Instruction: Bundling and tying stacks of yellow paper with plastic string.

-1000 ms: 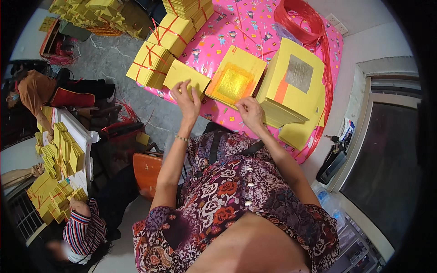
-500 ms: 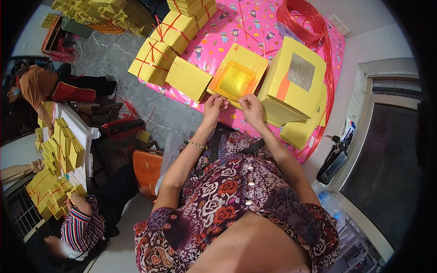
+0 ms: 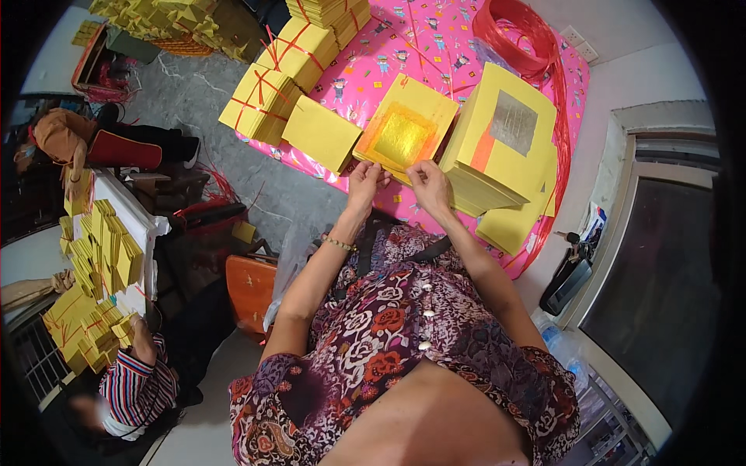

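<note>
Gold-foil stack [image 3: 404, 133] just beyond both hands' grip

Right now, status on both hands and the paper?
Left hand and right hand both pinching the near edge of the gold-foil sheet. Tall yellow stack alongside. Nothing blocking.

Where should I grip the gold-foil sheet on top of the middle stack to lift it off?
Take the gold-foil sheet by its near edge, coming from the person's side, where the left hand and right hand already meet it. It lies flat, and the tall stack crowds its right side.
</note>
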Available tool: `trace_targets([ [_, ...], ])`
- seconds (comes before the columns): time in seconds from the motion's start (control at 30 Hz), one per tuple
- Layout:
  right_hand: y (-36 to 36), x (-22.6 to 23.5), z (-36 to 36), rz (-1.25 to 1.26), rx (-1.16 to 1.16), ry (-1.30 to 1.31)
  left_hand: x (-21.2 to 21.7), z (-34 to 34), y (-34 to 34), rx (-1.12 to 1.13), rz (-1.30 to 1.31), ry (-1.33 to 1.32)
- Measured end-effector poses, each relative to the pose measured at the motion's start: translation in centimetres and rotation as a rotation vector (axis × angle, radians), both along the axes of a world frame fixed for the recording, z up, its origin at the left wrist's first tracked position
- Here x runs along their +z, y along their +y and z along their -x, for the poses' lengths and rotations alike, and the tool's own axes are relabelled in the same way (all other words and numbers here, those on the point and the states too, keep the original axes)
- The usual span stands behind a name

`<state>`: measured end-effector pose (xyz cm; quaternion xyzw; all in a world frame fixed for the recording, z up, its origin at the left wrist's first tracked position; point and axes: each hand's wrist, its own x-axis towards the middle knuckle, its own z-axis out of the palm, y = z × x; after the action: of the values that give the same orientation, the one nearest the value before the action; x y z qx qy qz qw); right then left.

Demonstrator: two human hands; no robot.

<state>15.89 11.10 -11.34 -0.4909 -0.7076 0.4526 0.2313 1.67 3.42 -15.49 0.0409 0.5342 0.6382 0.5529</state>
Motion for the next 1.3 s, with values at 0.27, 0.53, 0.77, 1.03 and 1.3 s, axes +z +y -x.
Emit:
trace_targets([
  [0.27, 0.2, 0.0, -0.1, 0.037, 0.010, -0.017, 0.1, -0.1, 0.2, 0.007, 0.023, 0.001],
  [0.53, 0.1, 0.1, -0.1, 0.037, 0.025, -0.049, 0.3, -0.1, 0.2, 0.019, 0.013, -0.010],
  [0.77, 0.0, 0.7, 0.2, 0.001, 0.009, -0.071, -0.3, 0.0, 0.0, 0.018, -0.012, 0.010],
  [1.03, -0.3, 0.3, 0.0, -0.079, -0.012, -0.057, 3.4, -1.5, -0.6, 0.067, 0.178, 0.967],
  [1.3, -0.6, 2.2, 0.3, -0.347, 0.071, -0.078, 5.4, 1.2, 2.2, -0.532, -0.087, 1.911],
])
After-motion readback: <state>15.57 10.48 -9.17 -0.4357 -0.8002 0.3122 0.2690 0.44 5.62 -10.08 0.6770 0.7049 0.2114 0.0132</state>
